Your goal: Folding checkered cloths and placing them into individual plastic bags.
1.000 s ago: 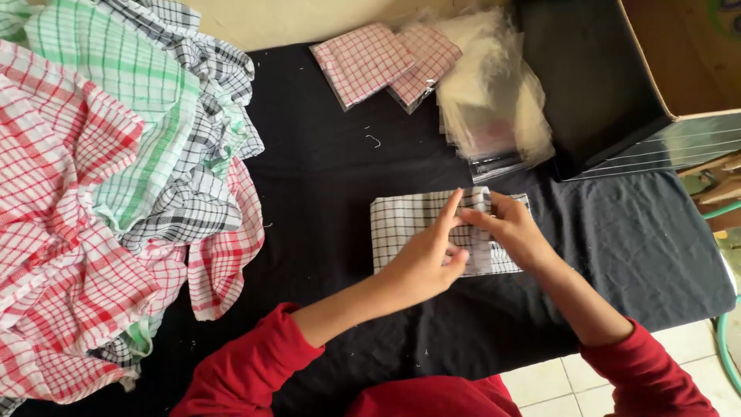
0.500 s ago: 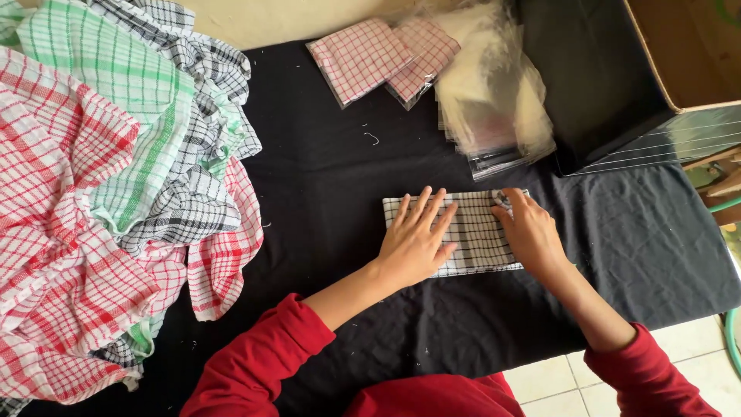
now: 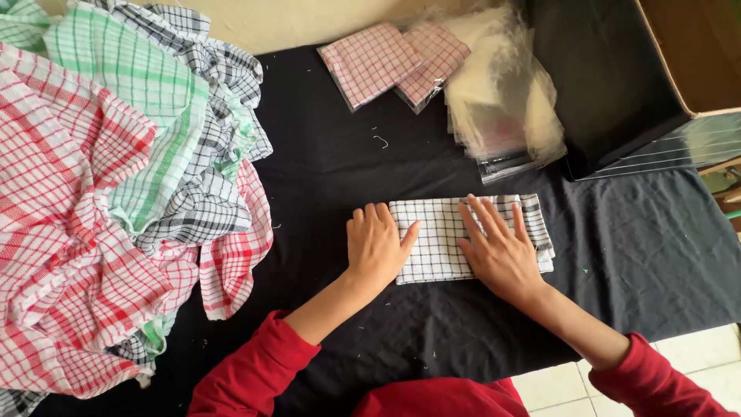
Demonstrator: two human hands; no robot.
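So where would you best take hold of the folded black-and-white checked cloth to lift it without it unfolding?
Probably at the right short end of the folded black-and-white checked cloth, coming from the right. The stacked layer edges show there, so a pinch across them should hold the fold together. The cloth lies flat on the black table cover; the right hand already rests on that half, while the left hand sits at the left end.

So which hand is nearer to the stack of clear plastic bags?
Right. The right hand lies flat on the folded checked cloth, just below the plastic bags; the left hand rests at the cloth's left edge, farther away.
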